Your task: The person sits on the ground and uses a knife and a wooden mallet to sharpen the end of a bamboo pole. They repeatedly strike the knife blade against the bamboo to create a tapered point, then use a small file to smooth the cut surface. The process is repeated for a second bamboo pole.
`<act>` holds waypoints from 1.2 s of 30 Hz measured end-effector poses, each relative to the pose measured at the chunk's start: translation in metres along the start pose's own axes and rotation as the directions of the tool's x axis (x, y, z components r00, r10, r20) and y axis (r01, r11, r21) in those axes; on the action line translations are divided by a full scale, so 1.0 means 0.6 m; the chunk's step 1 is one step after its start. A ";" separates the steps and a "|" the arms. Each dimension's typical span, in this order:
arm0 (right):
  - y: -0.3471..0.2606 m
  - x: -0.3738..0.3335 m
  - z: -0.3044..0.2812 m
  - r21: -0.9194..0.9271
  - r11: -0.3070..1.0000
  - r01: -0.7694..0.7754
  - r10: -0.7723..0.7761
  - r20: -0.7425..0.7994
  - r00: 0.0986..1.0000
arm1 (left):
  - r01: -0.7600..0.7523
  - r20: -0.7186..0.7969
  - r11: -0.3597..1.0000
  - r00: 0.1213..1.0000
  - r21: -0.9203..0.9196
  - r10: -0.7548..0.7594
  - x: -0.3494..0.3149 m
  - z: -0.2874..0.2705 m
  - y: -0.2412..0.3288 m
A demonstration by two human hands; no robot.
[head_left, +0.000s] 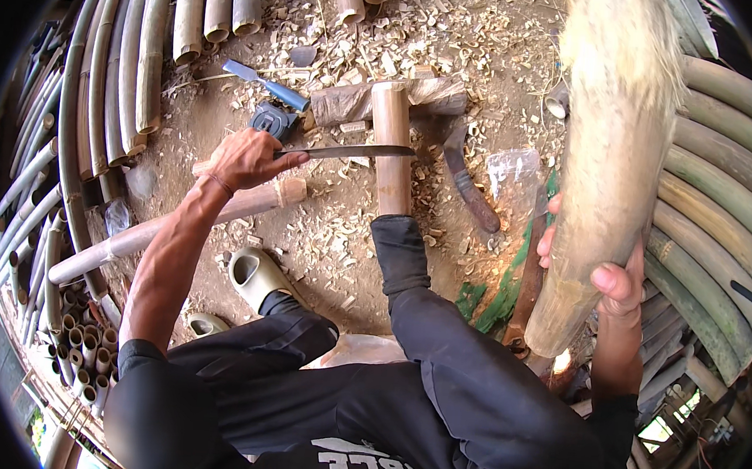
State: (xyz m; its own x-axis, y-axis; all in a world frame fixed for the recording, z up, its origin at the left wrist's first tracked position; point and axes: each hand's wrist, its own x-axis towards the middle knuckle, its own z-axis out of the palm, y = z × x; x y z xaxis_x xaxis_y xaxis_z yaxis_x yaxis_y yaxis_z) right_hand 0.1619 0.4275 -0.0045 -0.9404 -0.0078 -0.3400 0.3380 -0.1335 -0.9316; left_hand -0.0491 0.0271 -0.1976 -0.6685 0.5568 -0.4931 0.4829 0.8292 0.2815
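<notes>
Head view, from where I stand: long green-and-brown bamboo poles [717, 215] bank up on the right, where a wide swing could bump the stack. Next in bulk comes a thick, pale bamboo length with a frayed, fibrous top [609, 164], tilted beside the right leg. The right hand [616, 290] grasps it low down, thumb on one side, fingers round the other; with so much of it beyond that grip, a slack hold could let it tip or twist. A straight, pale brown bamboo pole [261, 200] lies on the earthen ground [197, 117] and might roll if stepped on. Shorter is a smooth, light-brown bamboo cylinder [391, 148], its near end meeting the black cuff [402, 254] of the right leg. Across it reaches a long, thin, dark metal blade [351, 152], its near end closed in the left hand [243, 160]. I can't tell whether metal touches bamboo, or which edge is keen; a skid toward the body could nick the leg. Just beyond the cylinder lies a curved-bladed knife with a brown wooden handle [474, 198], a hazard for a careless reach. Smallest, pale curled wood shavings [341, 241] could make footing slippery.
</notes>
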 end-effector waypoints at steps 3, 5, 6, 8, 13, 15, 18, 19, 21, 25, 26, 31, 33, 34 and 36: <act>0.001 0.019 0.014 -0.009 1.000 -0.004 0.004 0.007 1.000 | -0.008 -0.021 1.000 1.000 -0.023 0.007 -0.004 0.005 -0.006; 0.002 0.031 0.024 0.003 1.000 0.009 -0.009 0.008 1.000 | -0.007 -0.031 1.000 0.999 -0.029 0.006 -0.006 0.006 -0.006; 0.007 0.039 0.035 0.006 1.000 0.022 -0.021 -0.014 1.000 | -0.001 -0.029 1.000 1.000 -0.025 0.000 -0.006 0.003 -0.001; 0.017 0.059 0.058 0.009 0.999 0.047 -0.046 -0.050 0.998 | 0.015 -0.037 1.000 0.999 -0.017 -0.016 -0.011 0.007 -0.003; 0.169 0.099 0.060 -0.760 0.603 0.245 -0.325 0.046 0.945 | 0.026 -0.008 0.999 1.000 0.019 -0.026 -0.001 0.008 0.011; 0.185 0.120 0.054 -0.894 0.448 -0.025 0.103 0.024 0.994 | 0.037 0.037 0.999 0.999 0.036 -0.039 0.007 0.009 0.010; 0.125 0.153 0.049 -0.872 0.477 0.107 -0.236 -0.009 0.972 | 0.034 0.058 0.999 0.998 0.033 -0.036 0.004 0.007 0.002; 0.089 0.165 0.055 -0.726 0.678 0.115 -0.262 -0.091 0.961 | 0.038 0.060 0.999 0.997 0.034 -0.040 0.001 0.014 -0.007; 0.049 0.181 0.046 -0.563 0.697 0.443 -0.618 -0.159 0.770 | 0.042 0.065 0.998 0.997 0.038 -0.045 0.002 0.017 -0.010; 0.155 0.148 0.044 -0.727 0.630 0.271 -0.506 -0.120 0.854 | 0.027 0.065 0.999 0.997 0.028 -0.029 0.014 0.011 0.003; 0.190 0.124 0.026 -0.896 0.429 0.117 -0.137 0.063 0.989 | 0.018 0.064 1.000 0.998 0.020 -0.019 0.014 0.010 0.008; 0.059 0.161 0.030 -0.857 0.498 0.130 -0.349 -0.061 0.935 | 0.011 0.105 1.000 0.994 -0.025 -0.009 0.010 0.012 -0.009; -0.002 0.185 0.034 -0.720 0.617 0.318 -0.611 -0.184 0.770 | 0.047 0.121 0.999 0.991 0.009 -0.048 0.010 0.022 -0.023; -0.010 0.196 0.027 -0.617 0.628 0.473 -0.727 -0.248 0.640 | 0.068 0.139 0.998 0.988 0.008 -0.069 0.010 0.022 -0.023; 0.071 0.191 0.044 -0.663 0.552 0.505 -0.825 -0.346 0.447 | 0.038 0.135 0.999 0.990 -0.005 -0.037 0.018 0.020 -0.014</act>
State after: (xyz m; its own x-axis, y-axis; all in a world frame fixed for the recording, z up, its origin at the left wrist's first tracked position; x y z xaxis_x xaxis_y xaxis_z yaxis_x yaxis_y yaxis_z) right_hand 0.0676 0.3949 -0.0795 -0.6862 0.4492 0.5721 -0.2632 0.5799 -0.7710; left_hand -0.0534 0.0252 -0.2153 -0.6032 0.5140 -0.6100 0.4547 0.8498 0.2665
